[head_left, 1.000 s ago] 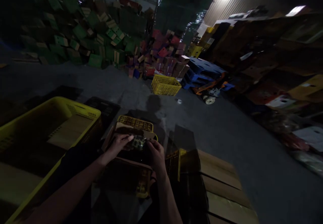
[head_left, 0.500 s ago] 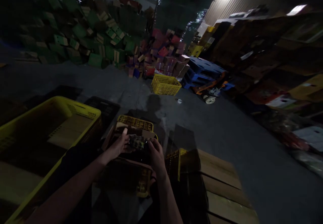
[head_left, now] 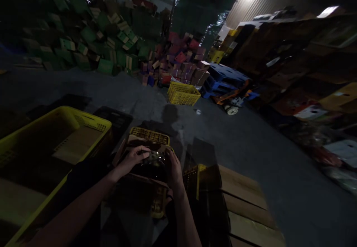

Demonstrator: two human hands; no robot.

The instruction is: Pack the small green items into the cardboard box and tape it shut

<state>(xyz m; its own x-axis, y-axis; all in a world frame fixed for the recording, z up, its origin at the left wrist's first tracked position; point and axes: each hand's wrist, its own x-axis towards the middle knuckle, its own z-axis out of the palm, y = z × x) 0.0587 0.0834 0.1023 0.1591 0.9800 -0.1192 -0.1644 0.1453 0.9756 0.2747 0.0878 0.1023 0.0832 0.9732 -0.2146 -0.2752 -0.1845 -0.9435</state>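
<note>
Directly over the small yellow slotted plastic crate (head_left: 150, 135), both hands meet on a small glossy dark bundle (head_left: 155, 157); the light is too dim to tell what it is. The left hand (head_left: 135, 158) lies curled over the bundle's top and left end, fingers bent down and closed on it. The right hand (head_left: 172, 165) clasps its right end, with the fingers wrapped inward. The bundle sits between the two hands, just above the brown cardboard lining (head_left: 122, 152) inside that crate. Left of the crate stands a large yellow plastic bin (head_left: 69, 115). Pale wooden planks (head_left: 240, 191) lie to the crate's right. Well beyond the crate, a second yellow mesh basket (head_left: 183, 93) rests on the floor, and a heap of green cardboard boxes (head_left: 92, 42) rises further back.
</note>
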